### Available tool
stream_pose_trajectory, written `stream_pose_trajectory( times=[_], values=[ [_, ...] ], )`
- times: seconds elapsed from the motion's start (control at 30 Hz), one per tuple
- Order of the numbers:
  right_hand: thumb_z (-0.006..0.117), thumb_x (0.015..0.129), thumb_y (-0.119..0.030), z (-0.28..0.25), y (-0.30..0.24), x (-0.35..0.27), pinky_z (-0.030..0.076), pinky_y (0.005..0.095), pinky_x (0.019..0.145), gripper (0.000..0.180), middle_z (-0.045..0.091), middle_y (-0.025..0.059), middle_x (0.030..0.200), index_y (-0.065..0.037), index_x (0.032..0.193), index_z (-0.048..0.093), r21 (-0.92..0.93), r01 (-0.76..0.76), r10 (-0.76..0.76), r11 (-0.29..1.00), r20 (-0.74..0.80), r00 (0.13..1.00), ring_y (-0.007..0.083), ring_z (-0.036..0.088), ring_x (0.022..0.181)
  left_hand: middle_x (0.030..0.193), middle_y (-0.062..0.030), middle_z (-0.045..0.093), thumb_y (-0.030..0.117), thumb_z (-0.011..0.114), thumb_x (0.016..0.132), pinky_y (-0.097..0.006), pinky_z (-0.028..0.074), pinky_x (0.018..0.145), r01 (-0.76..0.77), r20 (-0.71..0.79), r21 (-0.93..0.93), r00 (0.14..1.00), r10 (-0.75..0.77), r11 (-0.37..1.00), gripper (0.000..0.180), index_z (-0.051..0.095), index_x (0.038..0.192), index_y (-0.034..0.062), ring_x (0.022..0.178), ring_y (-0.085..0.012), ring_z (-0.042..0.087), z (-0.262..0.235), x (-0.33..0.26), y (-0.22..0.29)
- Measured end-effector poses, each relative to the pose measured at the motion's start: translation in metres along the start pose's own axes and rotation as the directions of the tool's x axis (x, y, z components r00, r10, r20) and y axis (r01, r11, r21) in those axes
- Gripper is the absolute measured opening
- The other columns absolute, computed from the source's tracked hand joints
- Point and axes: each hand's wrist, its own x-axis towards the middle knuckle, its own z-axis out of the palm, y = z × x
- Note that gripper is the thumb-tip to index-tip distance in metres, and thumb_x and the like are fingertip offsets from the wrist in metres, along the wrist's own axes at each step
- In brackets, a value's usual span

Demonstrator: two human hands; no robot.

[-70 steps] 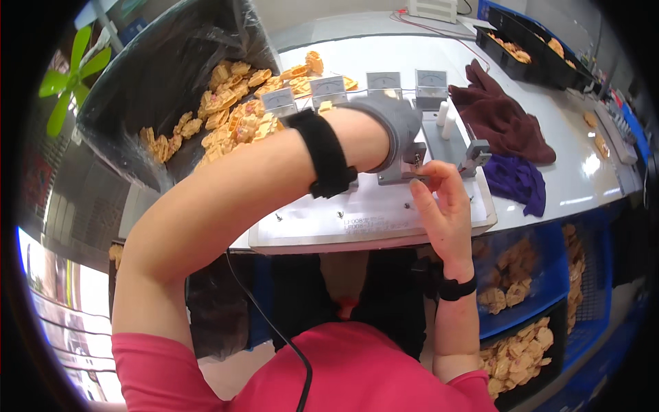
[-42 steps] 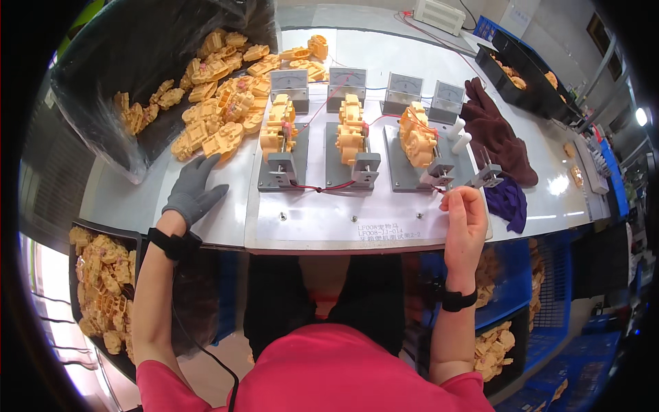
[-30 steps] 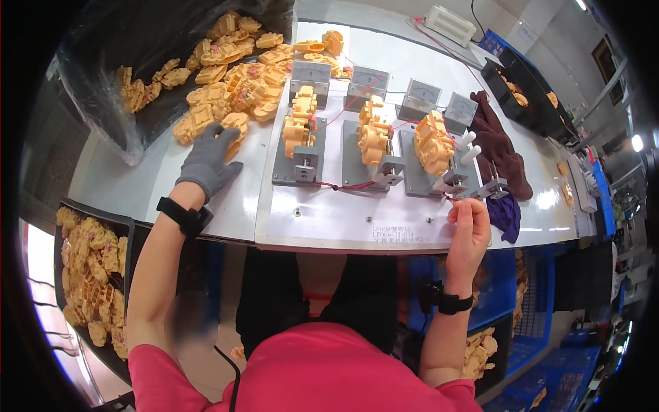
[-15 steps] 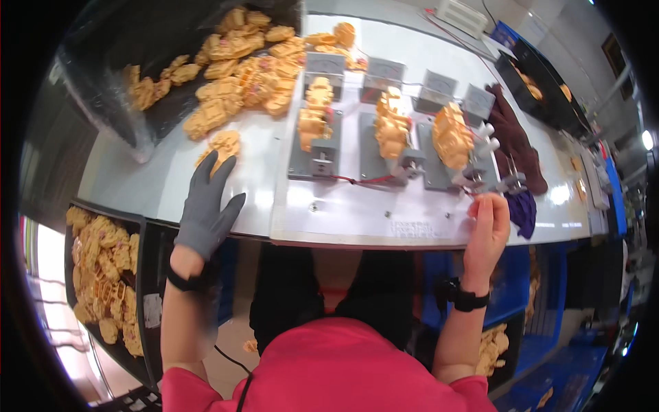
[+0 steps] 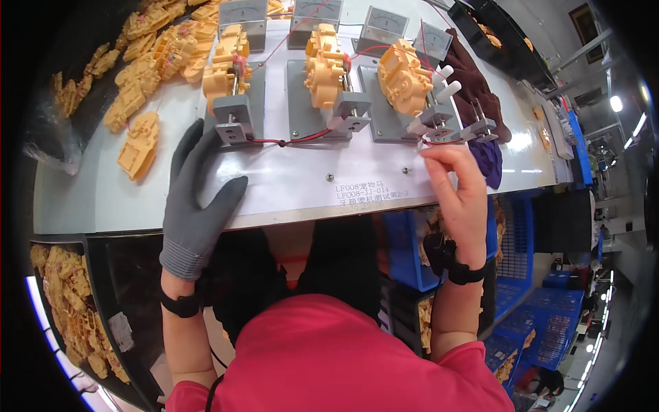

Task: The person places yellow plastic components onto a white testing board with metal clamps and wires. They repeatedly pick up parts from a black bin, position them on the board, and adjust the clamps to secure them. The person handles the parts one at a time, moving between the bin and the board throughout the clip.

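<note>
My left hand (image 5: 198, 202), in a grey glove, lies with its fingers stretched out beside the left test fixture (image 5: 237, 120), and nothing shows in it. That fixture carries a yellow plastic gearbox (image 5: 226, 65). Similar yellow gearboxes sit on the middle fixture (image 5: 298, 96) and the right fixture (image 5: 384, 118). My bare right hand (image 5: 461, 199) has its fingertips drawn together just below the metal clamp (image 5: 436, 123) of the right fixture. What they pinch, if anything, is too small to make out. A loose yellow gearbox (image 5: 139, 145) rests on the table, left of my gloved hand.
Analog meters (image 5: 384, 29) stand behind the fixtures, with red wires running to them. A pile of yellow gearboxes (image 5: 165, 51) lies at the far left. Brown cloth (image 5: 473, 75) and purple cloth (image 5: 486, 161) lie at the right. A black bin (image 5: 75, 309) of yellow parts stands below left.
My left hand has moved off the loose gearbox, rightward to the left fixture. My right hand stays by the right fixture's clamp. The whole view has shifted.
</note>
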Motion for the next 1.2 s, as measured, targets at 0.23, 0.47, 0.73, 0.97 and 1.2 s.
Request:
stream_pose_trajectory(
  times=[0.23,0.47,0.73,0.97,1.2],
  values=[
    [0.070,0.086,-0.004,0.008,-0.007,-0.003,0.050,0.0318,0.078,0.012,0.060,0.0096,0.096,-0.003,0.098,0.070,-0.116,-0.067,0.082,0.991,0.127,0.989,0.0233,0.062,0.089,0.150,-0.0182,0.040,0.012,0.074,0.076,-0.040,0.032,0.115,0.082,0.009,0.001,0.997,-0.082,0.997,0.057,0.057,0.130,0.0023,0.139,-0.0291,0.041,-0.001,-0.001,0.003],
    [0.071,0.085,-0.004,0.009,-0.005,-0.002,0.050,0.0321,0.078,0.012,0.060,0.0094,0.096,-0.003,0.097,0.070,-0.129,-0.080,0.095,0.988,0.115,0.989,0.0232,0.062,0.088,0.149,-0.0188,0.041,0.012,0.076,0.075,-0.042,0.032,0.115,0.110,0.010,0.010,0.994,-0.110,0.994,0.057,0.057,0.128,0.0036,0.139,-0.0308,0.041,-0.001,-0.001,0.003],
    [0.070,0.085,-0.004,0.012,-0.003,-0.004,0.050,0.0326,0.078,0.012,0.060,0.0100,0.096,-0.002,0.097,0.069,-0.141,-0.073,0.087,0.987,0.089,0.992,0.0243,0.062,0.088,0.148,-0.0190,0.042,0.011,0.077,0.075,-0.041,0.033,0.114,0.033,-0.006,0.027,0.999,-0.033,0.999,0.053,0.059,0.124,0.0041,0.138,-0.0311,0.042,-0.001,0.000,0.002],
    [0.070,0.086,-0.004,0.011,-0.005,-0.003,0.050,0.0322,0.078,0.011,0.060,0.0098,0.097,-0.001,0.097,0.069,-0.147,-0.069,0.084,0.987,0.095,0.992,0.0241,0.061,0.088,0.133,-0.0159,0.050,0.009,0.080,0.073,-0.040,0.039,0.107,0.046,-0.085,-0.012,0.995,-0.047,0.999,0.033,0.066,0.103,0.0069,0.126,-0.0275,0.050,0.000,-0.007,0.001],
    [0.069,0.088,-0.005,0.012,-0.006,-0.002,0.049,0.0318,0.080,0.010,0.061,0.0100,0.098,0.000,0.097,0.068,-0.158,-0.084,0.100,0.984,0.097,0.990,0.0242,0.061,0.090,0.122,-0.0139,0.051,0.007,0.081,0.074,-0.039,0.043,0.102,-0.039,-0.132,0.069,0.990,0.048,0.997,0.017,0.071,0.088,0.0094,0.122,-0.0282,0.052,0.003,-0.011,0.007]
  ],
)
